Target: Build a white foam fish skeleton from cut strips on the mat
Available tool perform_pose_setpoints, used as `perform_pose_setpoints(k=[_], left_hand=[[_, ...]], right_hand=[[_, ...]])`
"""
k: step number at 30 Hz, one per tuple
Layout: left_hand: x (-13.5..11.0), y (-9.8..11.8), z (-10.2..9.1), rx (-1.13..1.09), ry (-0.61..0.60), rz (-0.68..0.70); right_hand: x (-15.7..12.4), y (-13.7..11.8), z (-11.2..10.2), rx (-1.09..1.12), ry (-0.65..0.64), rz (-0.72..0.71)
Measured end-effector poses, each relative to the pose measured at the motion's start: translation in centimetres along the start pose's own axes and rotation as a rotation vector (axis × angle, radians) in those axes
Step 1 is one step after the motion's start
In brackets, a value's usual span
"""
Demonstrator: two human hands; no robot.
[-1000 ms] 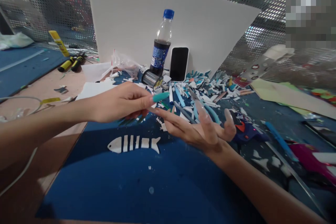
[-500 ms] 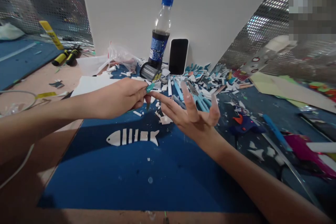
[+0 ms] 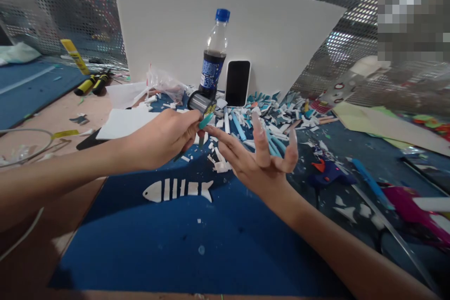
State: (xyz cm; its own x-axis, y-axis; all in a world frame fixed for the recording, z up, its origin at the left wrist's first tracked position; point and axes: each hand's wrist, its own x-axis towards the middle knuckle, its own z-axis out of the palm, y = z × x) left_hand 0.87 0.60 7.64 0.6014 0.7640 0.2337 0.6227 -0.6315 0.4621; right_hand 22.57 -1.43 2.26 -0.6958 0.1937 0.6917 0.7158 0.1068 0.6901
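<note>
My left hand (image 3: pixel 161 138) reaches in from the left, its fingers pinched together at the tip of my right index finger. A long teal nail sticks out of the pinch; what the fingers hold, if anything, is too small to make out. My right hand (image 3: pixel 256 168) is palm up, with its fingers apart, slightly curled, and bearing long clear nails. Both hands hover over a blue mat (image 3: pixel 197 243). A white fish-skeleton cutout (image 3: pixel 177 190) lies flat on the mat just below them.
A cola bottle (image 3: pixel 213 63), a phone (image 3: pixel 238 83) and a tape roll (image 3: pixel 200 101) stand against a white board (image 3: pixel 176 23). Several foam scraps (image 3: pixel 274 112) litter the mat behind my hands. A blue glue gun (image 3: pixel 326 173) and pink scissors (image 3: pixel 411 206) lie to the right.
My left hand's pinch has closed onto my right index fingertip. My right fingers have curled upward from a flatter spread. Both hands sit slightly further from me.
</note>
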Motion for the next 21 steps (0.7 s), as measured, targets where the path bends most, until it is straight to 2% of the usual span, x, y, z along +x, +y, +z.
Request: perform_pose_setpoints(k=[4, 10, 16, 21], left_hand=[[-0.09, 0.16, 0.03, -0.036, -0.005, -0.001], [-0.21, 0.2, 0.24, 0.006, 0.012, 0.007], [-0.2, 0.42, 0.27, 0.009, 0.018, 0.002], [-0.21, 0.4, 0.4, -0.018, 0.011, -0.003]], right_hand=[[0.1, -0.05, 0.09, -0.019, 0.034, 0.01], [-0.06, -0.09, 0.08, 0.0, 0.007, 0.013], [0.16, 0.04, -0.17, 0.119, -0.127, 0.038], [-0.26, -0.06, 0.01, 0.025, -0.053, 0.01]])
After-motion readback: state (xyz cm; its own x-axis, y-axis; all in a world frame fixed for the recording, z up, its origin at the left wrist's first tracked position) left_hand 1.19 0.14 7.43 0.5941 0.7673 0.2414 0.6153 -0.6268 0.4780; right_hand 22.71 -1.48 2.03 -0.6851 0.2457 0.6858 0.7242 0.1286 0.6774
